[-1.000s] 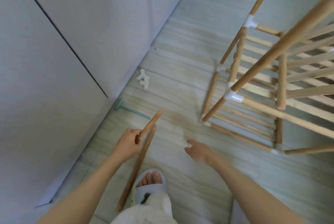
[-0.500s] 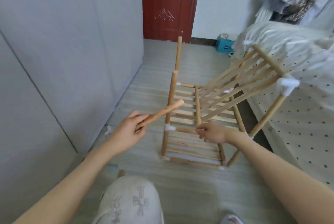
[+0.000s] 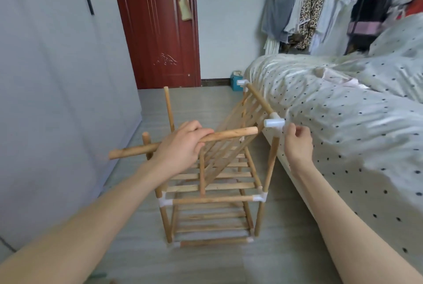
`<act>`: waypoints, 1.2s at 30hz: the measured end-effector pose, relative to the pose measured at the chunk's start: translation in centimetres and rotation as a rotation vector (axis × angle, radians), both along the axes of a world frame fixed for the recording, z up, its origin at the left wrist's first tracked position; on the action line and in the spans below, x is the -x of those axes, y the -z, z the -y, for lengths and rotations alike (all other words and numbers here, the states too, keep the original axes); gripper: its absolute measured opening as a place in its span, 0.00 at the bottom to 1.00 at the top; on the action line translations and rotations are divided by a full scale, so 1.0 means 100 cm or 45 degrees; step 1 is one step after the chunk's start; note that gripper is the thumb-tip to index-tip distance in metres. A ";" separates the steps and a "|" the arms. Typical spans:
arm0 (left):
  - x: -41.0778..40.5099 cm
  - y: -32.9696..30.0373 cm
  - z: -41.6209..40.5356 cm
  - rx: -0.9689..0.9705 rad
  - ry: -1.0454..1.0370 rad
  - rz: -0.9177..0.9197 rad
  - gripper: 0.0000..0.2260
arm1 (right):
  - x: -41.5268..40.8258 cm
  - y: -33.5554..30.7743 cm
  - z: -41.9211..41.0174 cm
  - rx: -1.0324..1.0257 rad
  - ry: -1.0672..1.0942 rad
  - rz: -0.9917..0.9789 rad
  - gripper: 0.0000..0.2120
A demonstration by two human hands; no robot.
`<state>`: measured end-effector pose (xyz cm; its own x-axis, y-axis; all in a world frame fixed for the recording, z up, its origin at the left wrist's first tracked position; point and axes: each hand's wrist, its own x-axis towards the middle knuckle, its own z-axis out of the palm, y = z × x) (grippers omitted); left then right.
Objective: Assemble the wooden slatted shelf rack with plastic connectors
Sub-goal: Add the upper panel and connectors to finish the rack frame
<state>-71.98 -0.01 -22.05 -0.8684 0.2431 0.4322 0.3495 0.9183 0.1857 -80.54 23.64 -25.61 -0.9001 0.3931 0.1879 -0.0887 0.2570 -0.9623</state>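
Dowel's [image 3: 183, 142] middle under the left hand [image 3: 183, 148]; blurred bedspread [image 3: 343, 123] at right.

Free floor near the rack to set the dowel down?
Bare floor between the grey wall and the rack, and floor toward the red door. Crowded on the rack's other side: it stands close against the bed.

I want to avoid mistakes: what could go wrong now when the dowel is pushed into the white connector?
The dowel, gripped by the left hand, stops short of the white connector, so it may miss the socket. The right hand sits just beside the connector; the fingers could get pinched. The tilted top shelf might shift when pushed.
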 end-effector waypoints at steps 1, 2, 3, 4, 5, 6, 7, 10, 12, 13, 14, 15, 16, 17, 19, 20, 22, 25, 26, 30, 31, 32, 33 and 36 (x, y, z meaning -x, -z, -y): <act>0.009 0.000 -0.005 0.027 -0.023 0.018 0.18 | 0.006 0.001 -0.002 0.045 -0.049 -0.034 0.14; 0.018 0.001 -0.010 0.054 -0.048 0.027 0.19 | 0.011 0.000 -0.004 0.097 -0.118 -0.052 0.15; 0.026 0.003 -0.014 0.073 -0.067 0.029 0.19 | 0.017 0.000 -0.005 0.155 -0.200 -0.050 0.13; 0.033 0.005 -0.017 0.080 -0.077 0.029 0.19 | 0.023 0.001 -0.005 0.203 -0.285 -0.036 0.11; 0.039 0.007 -0.020 0.080 -0.082 0.027 0.19 | 0.027 0.001 -0.005 0.231 -0.360 -0.025 0.10; 0.044 0.009 -0.022 0.077 -0.086 0.025 0.20 | 0.030 0.002 -0.004 0.251 -0.419 -0.019 0.10; 0.047 0.010 -0.024 0.073 -0.088 0.023 0.20 | 0.032 0.004 -0.003 0.271 -0.456 -0.020 0.12; 0.052 0.012 -0.025 0.073 -0.087 -0.005 0.19 | 0.039 0.008 0.001 0.311 -0.471 -0.054 0.17; 0.052 0.012 -0.025 0.099 -0.064 -0.027 0.19 | 0.043 0.011 0.004 0.327 -0.448 -0.080 0.18; 0.052 0.012 -0.026 0.110 -0.048 -0.032 0.19 | 0.044 0.012 0.005 0.334 -0.439 -0.090 0.18; 0.053 0.013 -0.027 0.113 -0.035 -0.034 0.19 | 0.043 0.014 0.006 0.339 -0.433 -0.100 0.18; 0.054 0.014 -0.029 0.103 -0.031 -0.034 0.19 | 0.043 0.015 0.007 0.343 -0.428 -0.109 0.18; 0.056 0.015 -0.031 0.082 -0.033 -0.032 0.19 | 0.042 0.016 0.007 0.347 -0.422 -0.115 0.18; 0.058 0.016 -0.033 0.052 -0.036 -0.027 0.18 | 0.042 0.016 0.007 0.346 -0.418 -0.113 0.18; 0.062 0.018 -0.035 -0.002 -0.043 -0.025 0.17 | 0.042 0.016 0.006 0.323 -0.427 -0.097 0.19; 0.063 0.019 -0.036 -0.016 -0.053 -0.037 0.16 | 0.041 0.016 0.006 0.310 -0.433 -0.093 0.19; 0.065 0.022 -0.038 -0.039 -0.077 -0.092 0.14 | 0.040 0.017 0.005 0.304 -0.435 -0.102 0.19; 0.070 0.022 -0.043 -0.043 -0.061 -0.166 0.11 | 0.040 0.019 0.005 0.339 -0.421 -0.132 0.17; 0.072 0.020 -0.044 -0.024 -0.054 -0.185 0.11 | 0.040 0.020 0.006 0.359 -0.414 -0.142 0.17; 0.079 0.018 -0.045 0.015 -0.055 -0.200 0.11 | 0.042 0.021 0.009 0.388 -0.405 -0.160 0.17; 0.080 0.018 -0.044 0.010 -0.059 -0.183 0.12 | 0.043 0.021 0.009 0.384 -0.406 -0.167 0.17; 0.082 0.019 -0.043 0.008 -0.059 -0.162 0.12 | 0.043 0.021 0.009 0.385 -0.404 -0.171 0.17; 0.083 0.019 -0.042 0.011 -0.054 -0.140 0.12 | 0.043 0.021 0.009 0.390 -0.399 -0.170 0.16; 0.085 0.017 -0.039 0.046 -0.025 -0.087 0.12 | 0.044 0.020 0.012 0.361 -0.379 -0.157 0.15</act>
